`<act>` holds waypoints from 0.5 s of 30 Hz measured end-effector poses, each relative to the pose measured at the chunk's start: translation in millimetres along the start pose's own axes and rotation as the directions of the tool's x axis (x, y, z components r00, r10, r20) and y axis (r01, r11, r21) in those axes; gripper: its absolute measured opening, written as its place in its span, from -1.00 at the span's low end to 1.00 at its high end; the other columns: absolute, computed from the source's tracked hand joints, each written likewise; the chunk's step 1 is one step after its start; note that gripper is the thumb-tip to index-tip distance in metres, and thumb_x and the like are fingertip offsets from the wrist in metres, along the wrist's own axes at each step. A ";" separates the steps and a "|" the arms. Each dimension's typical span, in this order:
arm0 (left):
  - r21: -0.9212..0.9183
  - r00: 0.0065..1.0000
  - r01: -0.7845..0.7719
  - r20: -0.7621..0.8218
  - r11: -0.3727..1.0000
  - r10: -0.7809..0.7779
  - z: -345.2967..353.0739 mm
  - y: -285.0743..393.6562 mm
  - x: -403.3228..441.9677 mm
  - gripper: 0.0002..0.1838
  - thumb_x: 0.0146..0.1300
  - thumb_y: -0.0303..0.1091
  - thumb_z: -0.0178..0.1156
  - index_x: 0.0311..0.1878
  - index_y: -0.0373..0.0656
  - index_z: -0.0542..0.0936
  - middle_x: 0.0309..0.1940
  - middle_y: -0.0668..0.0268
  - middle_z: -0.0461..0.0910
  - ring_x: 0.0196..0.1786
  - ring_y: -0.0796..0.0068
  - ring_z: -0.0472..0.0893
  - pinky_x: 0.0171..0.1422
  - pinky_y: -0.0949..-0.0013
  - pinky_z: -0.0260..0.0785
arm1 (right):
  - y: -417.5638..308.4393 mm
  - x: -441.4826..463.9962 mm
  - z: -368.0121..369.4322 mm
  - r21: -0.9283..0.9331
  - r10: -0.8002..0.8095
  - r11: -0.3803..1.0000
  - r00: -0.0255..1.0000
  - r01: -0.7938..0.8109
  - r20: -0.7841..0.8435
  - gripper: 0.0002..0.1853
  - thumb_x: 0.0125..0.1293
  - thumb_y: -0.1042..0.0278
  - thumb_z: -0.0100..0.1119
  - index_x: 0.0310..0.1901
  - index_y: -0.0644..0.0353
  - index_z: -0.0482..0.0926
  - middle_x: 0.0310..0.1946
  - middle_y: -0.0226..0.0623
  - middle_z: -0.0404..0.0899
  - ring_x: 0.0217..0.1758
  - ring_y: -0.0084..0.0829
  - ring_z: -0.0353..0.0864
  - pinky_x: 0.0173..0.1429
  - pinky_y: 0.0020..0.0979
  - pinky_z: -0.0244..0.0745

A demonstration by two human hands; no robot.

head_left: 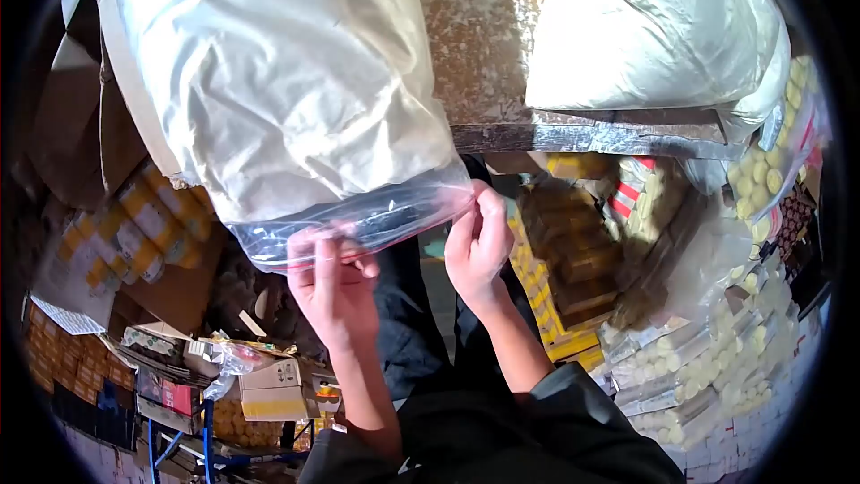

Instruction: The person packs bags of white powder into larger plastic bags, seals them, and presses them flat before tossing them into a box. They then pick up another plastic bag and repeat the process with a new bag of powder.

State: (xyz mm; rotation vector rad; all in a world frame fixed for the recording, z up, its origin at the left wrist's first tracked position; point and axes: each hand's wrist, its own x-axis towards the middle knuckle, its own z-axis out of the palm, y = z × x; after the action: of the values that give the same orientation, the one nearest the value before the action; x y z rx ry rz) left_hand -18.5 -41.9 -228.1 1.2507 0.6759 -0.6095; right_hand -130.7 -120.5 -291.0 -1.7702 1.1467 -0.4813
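A large clear zip bag (305, 90) filled with something cream-white lies on the table, its mouth hanging over the edge toward me. A thin red line runs along the bag's zip strip. My left hand (331, 278) pinches this strip near its middle, thumb and fingers closed on the plastic. At the right corner of the mouth, my right hand (479, 237) grips the plastic between thumb and fingers. Between the two hands the clear edge is stretched out. The bag's contents stop short of the strip.
A second cream-white bag (654, 31) rests on the worn wooden table (488, 36) at right. Below are a yellow crate (546, 296), many clear packs of pale round items (699, 358), an opened cardboard box (273, 390) and yellow-white packs (134, 224) at left.
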 end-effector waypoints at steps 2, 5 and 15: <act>0.253 0.989 0.024 0.132 0.967 -0.059 14.2 -3.1 0.8 -0.87 0.36 -0.52 0.15 -0.06 -0.28 0.50 -0.20 0.02 0.66 -0.50 0.43 0.59 -0.49 0.51 0.37 | -4.2 3.0 -3.2 -0.083 -0.069 0.994 0.998 0.069 0.008 -0.77 0.40 0.62 0.01 0.06 0.37 0.44 -0.17 -0.04 0.61 -0.19 -0.25 0.65 -0.13 -0.35 0.54; 0.362 0.986 0.027 0.146 0.932 -0.085 32.5 -20.5 -6.1 -0.85 0.38 -0.37 0.18 -0.20 -0.26 0.50 -0.34 0.12 0.66 -0.49 0.47 0.57 -0.52 0.52 0.30 | -2.6 2.9 -7.5 -0.030 -0.037 0.999 0.997 0.039 0.068 -0.81 0.41 0.60 -0.01 0.02 0.40 0.45 -0.14 -0.02 0.60 -0.21 -0.18 0.65 -0.12 -0.30 0.57; 0.326 0.997 0.050 0.039 0.944 -0.066 22.4 -62.1 -2.4 -0.89 0.22 -0.60 0.29 -0.33 -0.32 0.52 -0.42 0.16 0.65 -0.50 0.50 0.59 -0.49 0.54 0.35 | -12.3 27.9 -35.9 0.510 0.412 0.627 0.806 -0.589 0.425 -0.77 0.42 0.48 0.11 0.01 0.45 0.55 -0.19 -0.27 0.65 -0.20 -0.60 0.58 -0.07 -0.56 0.51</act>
State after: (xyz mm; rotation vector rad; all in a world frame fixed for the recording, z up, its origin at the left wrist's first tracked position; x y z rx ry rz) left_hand -63.1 -76.8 -262.1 1.5199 0.5866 -0.8227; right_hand -137.1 -160.7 -267.4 -0.8339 1.0653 -0.2149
